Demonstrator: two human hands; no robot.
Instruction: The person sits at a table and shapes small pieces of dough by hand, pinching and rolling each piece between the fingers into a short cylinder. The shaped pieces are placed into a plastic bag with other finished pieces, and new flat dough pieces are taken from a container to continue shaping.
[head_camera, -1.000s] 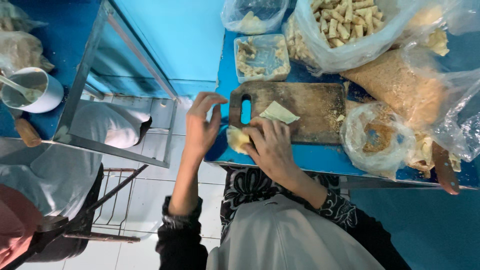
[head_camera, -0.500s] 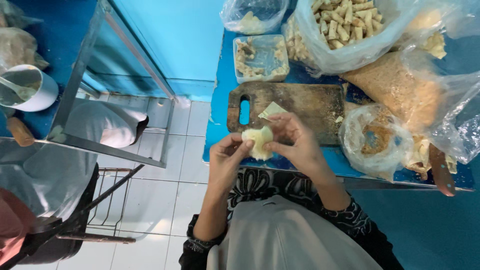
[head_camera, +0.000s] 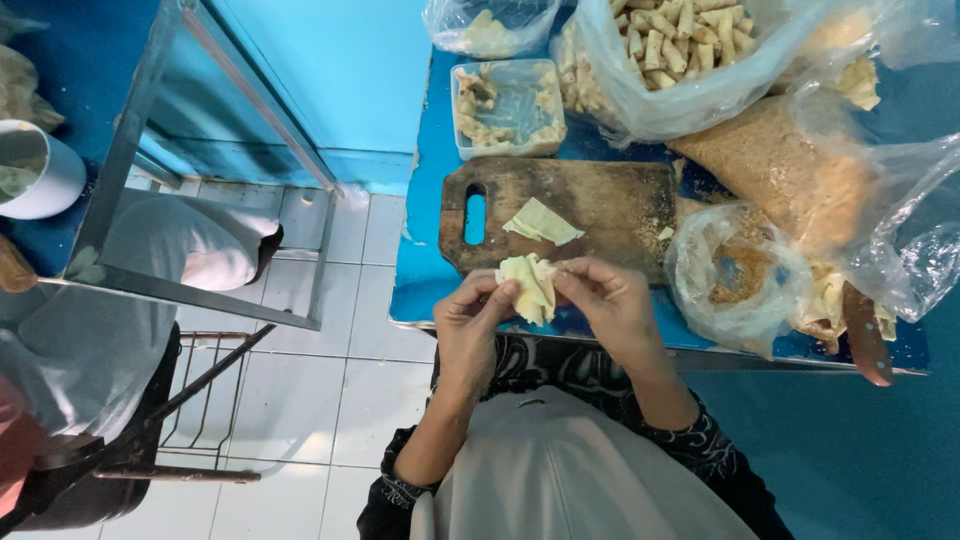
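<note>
Left hand: my left hand (head_camera: 468, 325) pinches the near edge of a pale yellow folded dough wrapper (head_camera: 530, 287), fingers closed on it.
Right hand: my right hand (head_camera: 607, 303) grips the same wrapper's other side.
Wrapper: held between both hands, above the blue table's (head_camera: 425, 285) front edge.
Beyond my grip: a brown wooden cutting board (head_camera: 600, 205) bearing a flat pale dough sheet (head_camera: 541, 222).
</note>
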